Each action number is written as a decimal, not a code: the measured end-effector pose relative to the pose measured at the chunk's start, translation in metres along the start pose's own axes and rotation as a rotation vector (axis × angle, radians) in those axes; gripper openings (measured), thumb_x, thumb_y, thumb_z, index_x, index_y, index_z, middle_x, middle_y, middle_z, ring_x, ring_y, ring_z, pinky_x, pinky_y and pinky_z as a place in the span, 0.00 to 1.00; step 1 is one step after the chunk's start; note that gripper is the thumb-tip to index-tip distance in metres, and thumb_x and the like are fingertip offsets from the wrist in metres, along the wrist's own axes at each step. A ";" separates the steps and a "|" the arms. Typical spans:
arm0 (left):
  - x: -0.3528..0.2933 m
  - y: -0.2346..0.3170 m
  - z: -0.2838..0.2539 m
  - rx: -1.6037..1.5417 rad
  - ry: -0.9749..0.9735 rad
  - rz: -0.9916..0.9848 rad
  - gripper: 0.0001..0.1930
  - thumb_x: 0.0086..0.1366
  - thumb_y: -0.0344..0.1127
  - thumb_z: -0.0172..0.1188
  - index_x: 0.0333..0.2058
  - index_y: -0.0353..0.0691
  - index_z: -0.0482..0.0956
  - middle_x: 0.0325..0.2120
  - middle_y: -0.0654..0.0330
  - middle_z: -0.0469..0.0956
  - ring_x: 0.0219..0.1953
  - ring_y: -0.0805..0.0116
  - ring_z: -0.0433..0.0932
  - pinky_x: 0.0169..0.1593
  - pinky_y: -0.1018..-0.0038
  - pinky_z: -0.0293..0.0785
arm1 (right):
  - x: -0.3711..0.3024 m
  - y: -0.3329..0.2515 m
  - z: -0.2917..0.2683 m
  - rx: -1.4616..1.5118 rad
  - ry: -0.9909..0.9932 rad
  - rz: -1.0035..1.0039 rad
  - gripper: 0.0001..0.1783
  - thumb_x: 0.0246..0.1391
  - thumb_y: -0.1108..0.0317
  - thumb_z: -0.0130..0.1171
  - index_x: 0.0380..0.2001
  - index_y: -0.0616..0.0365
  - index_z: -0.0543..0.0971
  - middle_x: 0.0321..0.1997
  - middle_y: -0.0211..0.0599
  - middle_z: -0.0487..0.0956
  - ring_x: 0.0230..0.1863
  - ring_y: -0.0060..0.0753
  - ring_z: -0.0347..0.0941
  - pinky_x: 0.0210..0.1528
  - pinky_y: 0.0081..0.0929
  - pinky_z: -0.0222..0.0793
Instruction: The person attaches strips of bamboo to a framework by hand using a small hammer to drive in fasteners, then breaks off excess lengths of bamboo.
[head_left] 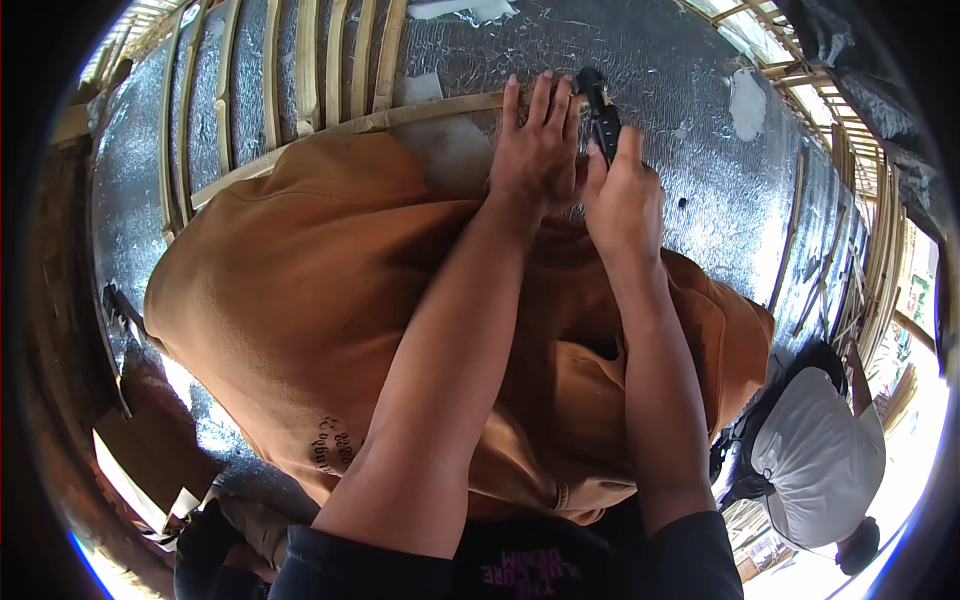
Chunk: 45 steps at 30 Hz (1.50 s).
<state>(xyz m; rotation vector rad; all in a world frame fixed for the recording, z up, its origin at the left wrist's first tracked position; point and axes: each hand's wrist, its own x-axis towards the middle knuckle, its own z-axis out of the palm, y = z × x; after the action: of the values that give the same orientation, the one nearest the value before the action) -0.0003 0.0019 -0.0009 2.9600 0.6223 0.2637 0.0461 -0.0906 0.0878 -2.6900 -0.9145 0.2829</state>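
My right hand [625, 205] is closed round the handle of a black hammer [607, 128], its dark head pointing away from me. Just left of it, my left hand [537, 150] lies with fingers stretched over the right end of a long thin wooden strip [430, 111]. What sits under the left fingers is hidden. The strip runs leftward across the lower ends of several upright wooden slats [310, 65]. All of these rest on a crinkled silver foil sheet [690, 130]. Brown trousers [290, 260] cover my folded legs below the hands.
A person in a white shirt [815, 450] bends at the lower right. Another person's dark clothing [225, 540] shows at the lower left, near a piece of cardboard [150, 450]. Thin sticks [820, 275] lie on the foil at right. Bamboo framing [885, 190] stands along the right side.
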 end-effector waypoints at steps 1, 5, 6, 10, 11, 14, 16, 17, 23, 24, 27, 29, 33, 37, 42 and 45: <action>0.001 0.000 0.000 -0.019 0.016 -0.003 0.44 0.62 0.57 0.56 0.70 0.35 0.61 0.72 0.53 0.57 0.76 0.52 0.50 0.76 0.40 0.35 | 0.001 0.003 0.009 0.037 0.017 -0.011 0.18 0.66 0.67 0.56 0.50 0.65 0.64 0.27 0.63 0.80 0.29 0.67 0.81 0.26 0.53 0.78; -0.002 0.001 0.001 -0.097 0.047 -0.015 0.37 0.66 0.49 0.51 0.69 0.35 0.62 0.71 0.54 0.60 0.75 0.53 0.51 0.76 0.42 0.37 | -0.006 0.004 0.007 0.255 0.323 -0.126 0.18 0.66 0.64 0.56 0.50 0.64 0.64 0.29 0.65 0.81 0.31 0.68 0.81 0.28 0.56 0.77; 0.006 0.000 -0.002 -0.114 0.071 -0.012 0.34 0.68 0.45 0.49 0.69 0.35 0.62 0.71 0.54 0.61 0.75 0.53 0.52 0.76 0.42 0.39 | -0.003 0.005 0.008 0.165 0.225 -0.092 0.18 0.66 0.64 0.56 0.50 0.64 0.64 0.29 0.64 0.81 0.31 0.68 0.81 0.28 0.56 0.77; -0.006 0.001 -0.003 -0.121 0.080 -0.012 0.34 0.68 0.46 0.48 0.69 0.34 0.62 0.70 0.55 0.62 0.75 0.54 0.53 0.76 0.42 0.40 | -0.006 0.003 0.010 0.106 0.194 -0.097 0.18 0.66 0.65 0.56 0.50 0.64 0.64 0.28 0.63 0.81 0.31 0.69 0.80 0.28 0.56 0.77; -0.002 -0.001 0.001 -0.069 0.062 -0.014 0.37 0.67 0.50 0.49 0.70 0.35 0.61 0.71 0.55 0.60 0.75 0.53 0.52 0.76 0.42 0.38 | -0.003 0.000 0.006 0.146 0.239 -0.091 0.18 0.66 0.65 0.55 0.50 0.64 0.64 0.29 0.63 0.81 0.31 0.69 0.80 0.29 0.57 0.77; 0.004 -0.001 0.000 0.025 -0.003 -0.005 0.41 0.65 0.57 0.51 0.70 0.35 0.61 0.73 0.54 0.57 0.76 0.53 0.49 0.76 0.42 0.34 | -0.003 0.000 0.006 0.061 0.128 -0.069 0.18 0.66 0.65 0.56 0.51 0.64 0.64 0.29 0.63 0.81 0.31 0.69 0.80 0.29 0.58 0.77; -0.002 0.000 0.001 0.044 -0.032 -0.015 0.41 0.65 0.57 0.50 0.70 0.35 0.62 0.73 0.54 0.58 0.76 0.52 0.49 0.76 0.42 0.35 | -0.011 0.001 0.013 0.064 0.173 -0.162 0.17 0.66 0.66 0.55 0.50 0.63 0.64 0.29 0.63 0.81 0.31 0.69 0.80 0.29 0.58 0.77; 0.005 -0.002 0.002 0.017 0.009 -0.010 0.39 0.66 0.54 0.50 0.69 0.35 0.62 0.72 0.54 0.59 0.76 0.53 0.51 0.76 0.42 0.36 | -0.011 0.004 0.010 0.193 0.255 -0.186 0.18 0.66 0.65 0.56 0.51 0.64 0.64 0.29 0.63 0.81 0.32 0.68 0.80 0.29 0.58 0.77; 0.007 -0.005 -0.007 -0.103 0.046 -0.005 0.36 0.66 0.48 0.51 0.68 0.33 0.63 0.70 0.54 0.62 0.75 0.53 0.52 0.76 0.43 0.39 | -0.005 0.006 0.009 0.145 0.204 -0.137 0.16 0.67 0.65 0.55 0.48 0.65 0.64 0.30 0.65 0.81 0.32 0.68 0.81 0.29 0.57 0.77; 0.006 -0.003 -0.005 -0.117 0.069 0.004 0.37 0.66 0.49 0.52 0.68 0.32 0.63 0.69 0.53 0.63 0.75 0.52 0.52 0.76 0.43 0.39 | -0.013 0.006 0.008 0.247 0.287 -0.170 0.16 0.67 0.64 0.55 0.47 0.64 0.64 0.30 0.65 0.81 0.32 0.68 0.81 0.29 0.57 0.77; -0.002 0.001 -0.003 -0.075 -0.028 0.017 0.37 0.65 0.49 0.52 0.68 0.33 0.63 0.69 0.54 0.63 0.75 0.52 0.52 0.76 0.43 0.39 | -0.009 0.006 0.013 0.049 0.093 -0.076 0.17 0.66 0.65 0.56 0.47 0.66 0.64 0.28 0.64 0.81 0.31 0.68 0.81 0.27 0.54 0.77; 0.003 -0.003 -0.006 -0.062 -0.044 0.005 0.36 0.66 0.48 0.51 0.69 0.33 0.62 0.69 0.54 0.63 0.75 0.53 0.51 0.76 0.43 0.40 | -0.006 0.006 0.013 0.002 0.065 -0.082 0.16 0.66 0.66 0.56 0.46 0.66 0.63 0.26 0.63 0.80 0.30 0.67 0.81 0.26 0.54 0.76; 0.007 -0.003 -0.004 -0.047 0.043 0.009 0.35 0.68 0.47 0.50 0.69 0.33 0.62 0.70 0.54 0.61 0.75 0.54 0.51 0.76 0.44 0.40 | 0.000 0.001 0.008 0.195 0.224 -0.087 0.17 0.67 0.66 0.55 0.50 0.66 0.64 0.26 0.63 0.80 0.30 0.67 0.81 0.27 0.57 0.75; 0.000 -0.001 -0.004 -0.151 0.034 -0.018 0.38 0.67 0.51 0.52 0.69 0.34 0.61 0.71 0.54 0.59 0.75 0.54 0.51 0.76 0.46 0.41 | -0.004 0.009 0.015 0.270 0.227 -0.100 0.15 0.67 0.66 0.55 0.50 0.64 0.66 0.27 0.62 0.81 0.30 0.67 0.81 0.26 0.54 0.75; -0.003 0.000 -0.001 -0.192 0.094 -0.012 0.42 0.63 0.55 0.57 0.69 0.33 0.61 0.72 0.53 0.59 0.75 0.54 0.51 0.77 0.47 0.40 | 0.007 0.018 0.013 0.332 0.317 -0.035 0.14 0.67 0.66 0.56 0.48 0.64 0.69 0.28 0.58 0.82 0.31 0.63 0.82 0.28 0.50 0.75; 0.000 -0.001 -0.001 -0.205 0.098 -0.011 0.41 0.63 0.54 0.56 0.69 0.33 0.61 0.72 0.52 0.59 0.75 0.54 0.52 0.77 0.47 0.40 | 0.007 0.024 0.019 0.300 0.308 -0.106 0.15 0.66 0.65 0.57 0.48 0.63 0.69 0.27 0.57 0.82 0.31 0.64 0.82 0.28 0.51 0.75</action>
<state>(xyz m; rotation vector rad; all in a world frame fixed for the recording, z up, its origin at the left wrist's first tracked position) -0.0013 0.0027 -0.0001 2.7599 0.5841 0.4449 0.0604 -0.1007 0.0614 -2.3179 -0.8413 -0.0183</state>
